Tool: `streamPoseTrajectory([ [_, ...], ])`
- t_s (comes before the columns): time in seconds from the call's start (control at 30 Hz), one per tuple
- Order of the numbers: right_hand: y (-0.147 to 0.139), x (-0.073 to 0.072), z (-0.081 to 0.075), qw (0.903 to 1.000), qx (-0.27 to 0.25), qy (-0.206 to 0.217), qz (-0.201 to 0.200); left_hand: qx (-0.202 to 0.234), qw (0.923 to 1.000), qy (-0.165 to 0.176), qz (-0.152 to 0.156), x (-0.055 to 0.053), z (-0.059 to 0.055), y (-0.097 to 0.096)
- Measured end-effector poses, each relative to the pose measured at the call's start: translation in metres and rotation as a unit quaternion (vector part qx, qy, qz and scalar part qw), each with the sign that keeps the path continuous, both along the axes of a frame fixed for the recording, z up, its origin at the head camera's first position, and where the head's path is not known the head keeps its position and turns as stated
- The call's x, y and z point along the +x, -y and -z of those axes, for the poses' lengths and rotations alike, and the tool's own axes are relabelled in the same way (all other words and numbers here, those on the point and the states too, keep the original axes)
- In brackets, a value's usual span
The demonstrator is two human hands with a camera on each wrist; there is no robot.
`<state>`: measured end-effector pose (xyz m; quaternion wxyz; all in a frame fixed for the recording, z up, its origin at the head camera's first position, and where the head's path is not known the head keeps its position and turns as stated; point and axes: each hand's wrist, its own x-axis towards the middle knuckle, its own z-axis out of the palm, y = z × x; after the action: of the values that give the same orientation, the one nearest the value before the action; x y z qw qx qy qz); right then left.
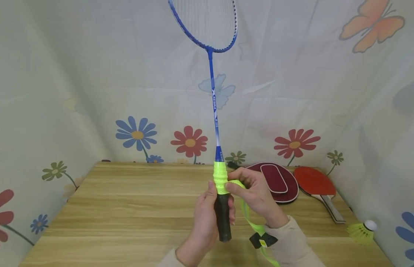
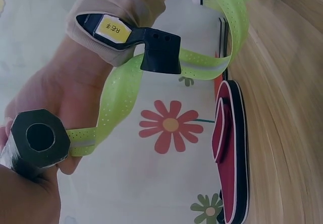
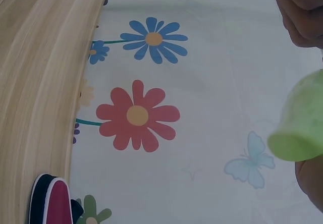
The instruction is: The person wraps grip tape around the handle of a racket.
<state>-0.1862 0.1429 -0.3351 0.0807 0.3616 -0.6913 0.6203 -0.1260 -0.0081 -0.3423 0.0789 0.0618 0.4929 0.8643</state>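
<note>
Head view: a blue-framed badminton racket [image 1: 212, 85] was held with its long axis nearly upright, its black handle [image 1: 222, 218] gripped by the left hand [image 1: 205, 213]. By the right hand [image 1: 258, 194], perforated neon-yellow tape [image 1: 220, 173] was pinched where it led rightward off the handle's wrapped top, nearer that hand than the left.

One left hand [image 1: 205, 218], one right hand [image 1: 257, 191], one badminton racket [image 1: 214, 107] and one strip of grip tape [image 1: 221, 173] are in view. There are also one wooden table [image 1: 126, 207], one maroon paddle case [image 1: 273, 180], one visible table tennis paddle [image 1: 313, 181], one shuttlecock [image 1: 361, 233] and, in the head view, three red flowers [image 1: 190, 142].
</note>
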Motion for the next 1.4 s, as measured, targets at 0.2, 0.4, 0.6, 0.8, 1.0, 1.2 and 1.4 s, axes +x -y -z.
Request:
streamPoseTrajectory([
  [0.2, 0.0007, -0.0014, 0.0014, 1.0000, 0.000, 0.009, 0.004, -0.008, 1.0000, -0.002, 0.001, -0.0012, 0.0013, -0.0004],
  [0.4, 0.0001, -0.0035, 0.0024, 0.9994, -0.004, 0.012, -0.031, -0.011, 0.9999, 0.007, 0.009, -0.0022, 0.0025, -0.0011],
  [0.6, -0.0023, -0.0047, 0.0047, 0.9991, 0.003, 0.024, -0.036, -0.019, 0.9997, 0.012, 0.004, -0.0018, 0.0047, -0.0023],
  [0.8, -0.0036, -0.0032, 0.0038, 0.9988, 0.002, 0.033, -0.036, -0.011, 0.9997, 0.024, -0.001, -0.0014, 0.0057, -0.0033],
  [1.0, -0.0046, -0.0018, 0.0046, 0.9991, 0.005, 0.020, -0.037, -0.002, 0.9999, 0.012, -0.005, -0.0023, 0.0058, -0.0019],
  [1.2, -0.0056, -0.0015, 0.0068, 0.9989, 0.009, 0.018, -0.043, 0.013, 0.9997, 0.003, 0.019, -0.0010, 0.0044, 0.0006],
  [1.4, -0.0066, -0.0018, 0.0082, 0.9982, 0.003, 0.013, -0.059, 0.023, 0.9990, -0.031, 0.024, 0.0006, 0.0043, 0.0004],
])
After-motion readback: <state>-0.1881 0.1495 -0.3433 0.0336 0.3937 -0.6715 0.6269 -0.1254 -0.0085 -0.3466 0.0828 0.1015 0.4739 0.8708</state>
